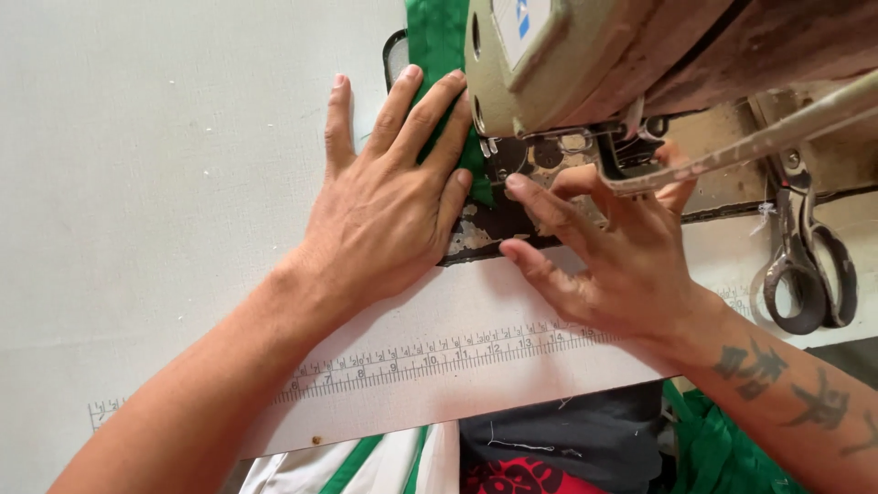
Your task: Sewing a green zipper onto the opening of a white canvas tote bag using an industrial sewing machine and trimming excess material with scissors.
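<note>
The left hand (389, 206) lies flat with its fingers (430, 114) spread wide, pressing a strip of green fabric (439, 46) onto the white tabletop (165, 183) just left of the sewing machine (640, 55). The strip runs from the far edge under the fingertips to the worn metal plate (485, 233) beneath the machine head. The right hand (622, 261) rests beside the plate, fingers loosely extended and holding nothing, forefinger tip near the presser foot. Scissors (809, 265) lie at the right, and a printed ruler (439, 357) runs along the tabletop's near edge
</note>
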